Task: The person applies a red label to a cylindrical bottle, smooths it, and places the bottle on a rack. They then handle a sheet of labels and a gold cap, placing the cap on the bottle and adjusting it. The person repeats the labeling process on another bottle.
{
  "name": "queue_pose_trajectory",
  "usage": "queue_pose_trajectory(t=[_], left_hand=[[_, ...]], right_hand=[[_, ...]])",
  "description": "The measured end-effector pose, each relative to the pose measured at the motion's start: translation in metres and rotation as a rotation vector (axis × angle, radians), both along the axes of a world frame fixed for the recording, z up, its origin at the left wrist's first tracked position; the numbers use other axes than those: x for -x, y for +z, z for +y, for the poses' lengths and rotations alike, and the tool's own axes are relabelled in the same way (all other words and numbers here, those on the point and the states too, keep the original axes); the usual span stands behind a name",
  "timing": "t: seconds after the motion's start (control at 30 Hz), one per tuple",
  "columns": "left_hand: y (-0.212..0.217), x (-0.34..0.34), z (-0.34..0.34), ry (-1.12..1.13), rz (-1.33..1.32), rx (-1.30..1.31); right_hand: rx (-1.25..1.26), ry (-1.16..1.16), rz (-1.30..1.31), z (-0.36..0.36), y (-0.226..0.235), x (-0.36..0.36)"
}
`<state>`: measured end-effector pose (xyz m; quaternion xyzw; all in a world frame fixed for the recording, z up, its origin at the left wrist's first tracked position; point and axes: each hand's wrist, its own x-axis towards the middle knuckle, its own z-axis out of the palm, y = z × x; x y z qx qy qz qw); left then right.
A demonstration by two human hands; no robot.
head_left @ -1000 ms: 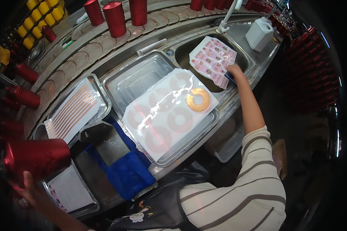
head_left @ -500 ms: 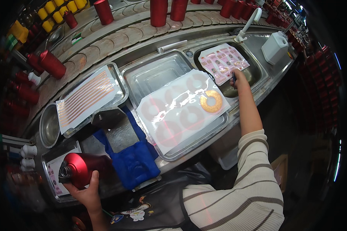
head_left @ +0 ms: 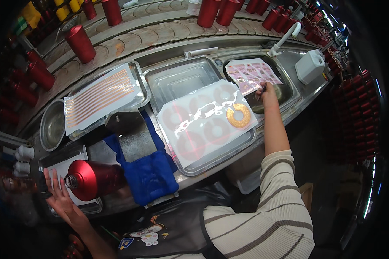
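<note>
A red metal bottle point(head_left: 93, 180) lies on its side at the lower left, its bare threaded neck pointing left. Just beyond that neck, my left hand point(head_left: 64, 202) is open with fingers spread; something black shows at the fingertips, too blurred to tell whether it is worn or loose. My right hand point(head_left: 269, 96) is closed around a small dark, slim tool point(head_left: 264, 88). It is at the near edge of a pink patterned decal sheet point(head_left: 255, 74), which lies over the sink point(head_left: 288, 93).
A translucent sheet with a gold ring covers part of a metal tray point(head_left: 155, 80). Left stand a blue cloth point(head_left: 151, 179) over a metal stand, a gold-striped sheet point(head_left: 100, 98) and an oval bowl point(head_left: 52, 129). Red bottles point(head_left: 81, 45) stand on the conveyor behind. A white jug point(head_left: 310, 67) is right.
My left hand has come off the bottle to the left and opened, and the black piece has left its neck. Bottles on the conveyor have shifted right. My right hand stays by the decal sheet.
</note>
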<state>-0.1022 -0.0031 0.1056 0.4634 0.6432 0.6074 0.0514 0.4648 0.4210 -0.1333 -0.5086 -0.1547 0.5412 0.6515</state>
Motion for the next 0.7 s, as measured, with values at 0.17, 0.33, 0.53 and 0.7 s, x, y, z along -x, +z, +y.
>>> queue_pose_trajectory(t=[0.17,0.33,0.53,0.7], left_hand=[[0.015,0.038,0.023,-0.040,-0.137,-0.101],[0.033,0.051,0.038,-0.084,-0.133,-0.049],[0.053,0.056,0.067,-0.297,-0.238,-0.053],[0.087,0.021,0.116,-0.410,-0.340,0.098]], right_hand=[[-0.024,-0.048,0.080,0.018,0.043,-0.021],[0.008,-0.032,0.202,0.037,0.113,0.006],[-0.256,0.332,0.264,0.011,0.204,0.099],[-0.390,0.645,0.316,-0.016,0.260,0.186]])
